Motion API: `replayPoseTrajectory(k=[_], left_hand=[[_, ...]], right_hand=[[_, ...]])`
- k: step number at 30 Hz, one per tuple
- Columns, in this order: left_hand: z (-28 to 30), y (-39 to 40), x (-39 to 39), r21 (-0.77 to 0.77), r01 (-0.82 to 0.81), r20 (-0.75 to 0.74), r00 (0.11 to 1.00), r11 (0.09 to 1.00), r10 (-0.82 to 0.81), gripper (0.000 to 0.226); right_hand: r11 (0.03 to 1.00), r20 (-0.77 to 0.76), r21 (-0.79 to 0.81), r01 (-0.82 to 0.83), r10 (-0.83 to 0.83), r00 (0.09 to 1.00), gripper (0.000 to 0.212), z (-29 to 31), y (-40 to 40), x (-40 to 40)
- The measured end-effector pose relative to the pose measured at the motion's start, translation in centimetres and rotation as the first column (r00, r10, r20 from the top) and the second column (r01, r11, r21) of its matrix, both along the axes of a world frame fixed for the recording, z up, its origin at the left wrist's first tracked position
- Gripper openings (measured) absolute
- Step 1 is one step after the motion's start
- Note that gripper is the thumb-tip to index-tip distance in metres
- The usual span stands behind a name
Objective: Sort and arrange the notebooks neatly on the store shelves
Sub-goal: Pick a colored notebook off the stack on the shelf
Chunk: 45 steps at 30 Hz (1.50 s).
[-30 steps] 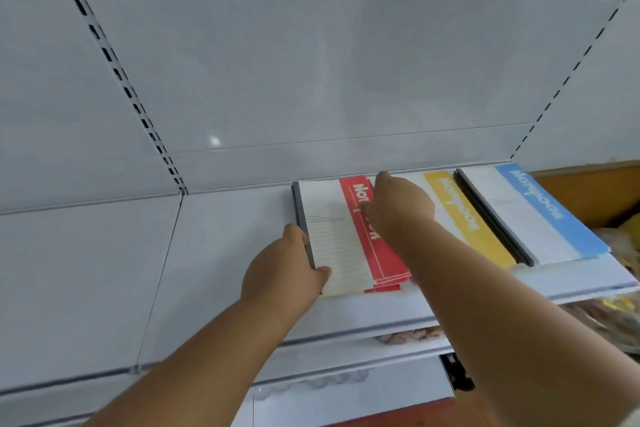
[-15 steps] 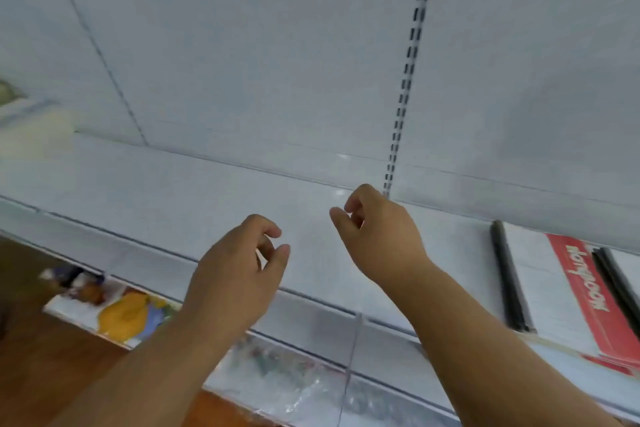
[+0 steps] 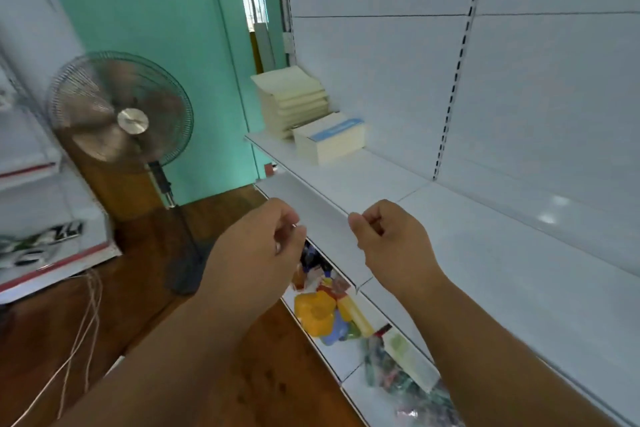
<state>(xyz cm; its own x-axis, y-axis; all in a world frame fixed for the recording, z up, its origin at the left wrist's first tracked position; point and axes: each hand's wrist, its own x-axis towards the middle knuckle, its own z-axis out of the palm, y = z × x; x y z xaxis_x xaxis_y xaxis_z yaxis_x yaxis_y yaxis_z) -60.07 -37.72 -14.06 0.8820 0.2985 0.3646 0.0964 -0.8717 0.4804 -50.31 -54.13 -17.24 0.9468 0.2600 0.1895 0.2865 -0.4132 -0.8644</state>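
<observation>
Two piles of notebooks lie at the far left end of the white shelf [image 3: 485,253]. The taller pile [image 3: 292,99] shows cream page edges. In front of it sits a lower stack with a blue-striped cover [image 3: 329,140]. My left hand [image 3: 256,253] hovers just off the shelf's front edge, fingers loosely curled and empty. My right hand [image 3: 391,239] hangs over the shelf's front edge, also loosely curled with nothing in it. Both hands are well short of the stacks.
A standing fan [image 3: 119,111] is on the wooden floor to the left, beside a teal wall. Colourful packaged goods [image 3: 322,312] fill the lower shelf under my hands. A white box [image 3: 45,243] sits at the far left.
The view has swung left, away from the red, yellow and blue notebooks that my hands were squaring up. Both hands have let go and now hang empty; the far stacks have come into sight.
</observation>
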Motion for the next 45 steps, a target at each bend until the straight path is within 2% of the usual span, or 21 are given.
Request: replayPoseTrajectory(k=[3,6,11,15,18,20,23,25,27,29,31,32,33,34,35,37,39,40,42,45], left_hand=[[-1.7,4.1,4.6,-0.050,-0.027,-0.008,1.000,0.998,0.027,0.009],[-2.8,8.5,10.5,-0.029,-0.047,0.008,0.999,0.998,0.047,0.012],[-0.8,16.5,19.8,0.008,-0.076,-0.027,0.997,0.997,0.077,0.009],[-0.7,21.6,25.8,-0.015,-0.043,-0.045,0.998,0.999,0.042,0.009],[-1.8,24.2,30.3,-0.045,0.012,-0.070,0.997,0.999,-0.015,0.007],[-2.5,26.1,33.8,-0.049,0.085,-0.069,0.994,0.995,-0.088,0.005],[-3.1,28.6,39.0,-0.082,0.224,-0.071,0.971,0.971,-0.229,0.008],[-3.3,29.9,42.6,-0.110,0.292,-0.117,0.945,0.950,-0.304,0.015],[-3.3,30.8,45.9,-0.156,0.336,-0.185,0.914,0.929,-0.362,0.032],[-3.1,31.1,48.9,-0.352,0.366,-0.256,0.848,0.861,-0.465,0.048],[-2.4,30.9,50.5,-0.636,0.341,-0.212,0.786,0.692,-0.581,0.036],[-2.2,31.1,51.2,-0.716,0.325,-0.168,0.779,0.618,-0.604,0.024],[-2.2,31.5,51.7,-0.739,0.318,-0.131,0.797,0.594,-0.590,0.014],[-2.3,32.1,52.1,-0.723,0.328,-0.101,0.821,0.608,-0.562,0.010],[-2.5,32.6,52.4,-0.687,0.342,-0.074,0.845,0.641,-0.529,0.012],[-3.1,33.6,52.8,-0.631,0.357,-0.026,0.877,0.689,-0.479,0.014],[-3.7,34.2,52.9,-0.646,0.353,0.011,0.891,0.677,-0.454,0.013],[-3.9,34.5,52.7,-0.658,0.349,0.019,0.893,0.667,-0.449,0.013],[-4.3,34.9,52.5,-0.673,0.353,0.010,0.883,0.650,-0.469,0.013],[-4.4,35.3,53.0,-0.683,0.381,-0.001,0.853,0.624,-0.522,0.012]], right_hand=[[1.000,-0.042,-0.003,-0.027,0.027,0.999,0.032,-0.8,4.2,5.4],[0.998,-0.154,0.040,-0.038,0.044,0.987,0.038,-1.6,8.4,12.0],[0.994,-0.300,0.108,0.005,0.028,0.954,0.048,-0.8,16.5,24.1],[0.986,-0.393,0.032,0.166,-0.140,0.909,0.064,-0.6,21.0,32.3],[0.958,-0.422,-0.126,0.258,-0.287,0.860,0.071,-2.3,23.3,37.5],[0.929,-0.391,-0.206,0.307,-0.366,0.845,0.063,-4.0,24.3,40.4],[0.879,-0.328,-0.270,0.394,-0.468,0.820,0.039,-5.5,24.6,42.2],[0.854,-0.319,-0.212,0.475,-0.520,0.792,0.031,-4.7,24.6,41.1],[0.841,-0.291,-0.059,0.539,-0.530,0.796,0.028,-3.4,25.3,39.5],[0.839,-0.283,0.167,0.518,-0.463,0.840,0.027,-0.9,26.6,37.7],[0.832,-0.283,0.307,0.462,-0.384,0.879,0.027,1.0,27.7,36.3],[0.808,-0.296,0.348,0.475,-0.386,0.873,0.028,1.3,28.3,36.2],[0.771,-0.322,0.370,0.518,-0.416,0.850,0.033,1.3,28.6,36.5],[0.733,-0.345,0.344,0.587,-0.483,0.805,0.041,0.8,28.9,37.0],[0.701,-0.348,0.250,0.667,-0.578,0.738,0.051,0.1,28.9,37.8],[0.663,-0.264,-0.103,0.742,-0.737,0.622,0.064,-1.6,29.0,39.8],[0.612,-0.178,-0.453,0.648,-0.775,0.607,0.055,-3.2,29.3,41.5],[0.600,-0.181,-0.534,0.595,-0.769,0.613,0.046,-3.8,29.5,42.1],[0.601,-0.209,-0.561,0.570,-0.769,0.605,0.036,-4.2,29.7,42.2],[0.472,-0.086,-0.628,0.619,-0.832,0.548,0.032,-4.1,29.6,41.1]])
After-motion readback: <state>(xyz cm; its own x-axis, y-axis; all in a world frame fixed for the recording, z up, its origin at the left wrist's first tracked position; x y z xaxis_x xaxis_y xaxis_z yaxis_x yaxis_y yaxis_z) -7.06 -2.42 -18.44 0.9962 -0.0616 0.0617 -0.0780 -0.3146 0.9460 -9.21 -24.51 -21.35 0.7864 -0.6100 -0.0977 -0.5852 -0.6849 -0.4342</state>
